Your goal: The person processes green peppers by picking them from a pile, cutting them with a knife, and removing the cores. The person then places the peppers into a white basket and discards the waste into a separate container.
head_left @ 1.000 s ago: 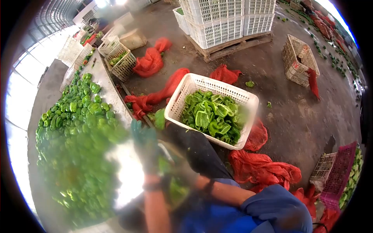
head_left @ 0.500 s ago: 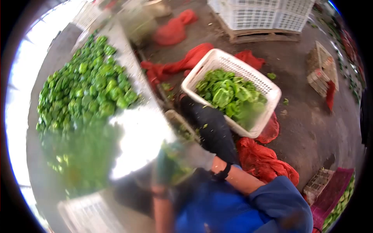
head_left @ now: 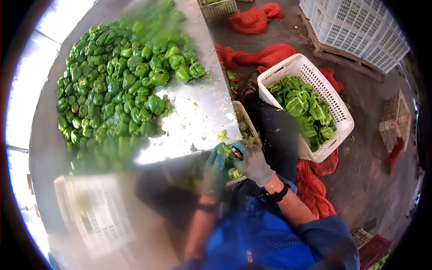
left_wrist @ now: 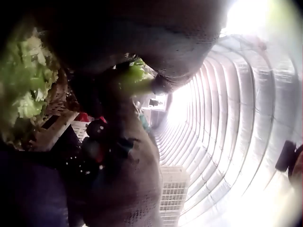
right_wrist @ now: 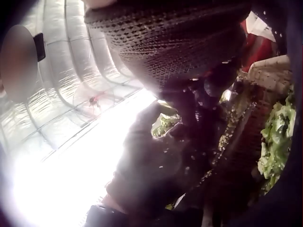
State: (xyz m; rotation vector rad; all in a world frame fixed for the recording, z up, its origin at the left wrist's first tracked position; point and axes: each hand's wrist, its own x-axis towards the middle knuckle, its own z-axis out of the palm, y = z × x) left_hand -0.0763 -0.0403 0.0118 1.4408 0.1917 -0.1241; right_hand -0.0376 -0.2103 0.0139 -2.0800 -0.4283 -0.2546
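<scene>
In the head view both gloved hands meet just in front of the metal table's near corner. My left hand (head_left: 215, 173), in a teal and grey glove, grips a green bell pepper (head_left: 226, 152), mostly hidden by the fingers. My right hand (head_left: 256, 165), gloved the same, holds a small brown-handled tool (head_left: 237, 153) against the pepper; its working end is hidden. Pale green flesh (right_wrist: 165, 124) shows between the gloves in the right wrist view. Below the hands, a crate (head_left: 238, 106) between the legs holds green scraps. A large heap of green peppers (head_left: 121, 85) covers the table's left part.
A white crate (head_left: 344, 112) of halved peppers stands right of the leg. Red mesh sacks (head_left: 310, 189) lie on the floor around it. Stacked white crates (head_left: 355, 31) on a pallet stand farther off. Another white crate (head_left: 92, 211) is at lower left.
My left hand has come back from the table's edge and now holds a pepper beside my right hand. The head view has swung, bringing the heap and table corner nearer the middle.
</scene>
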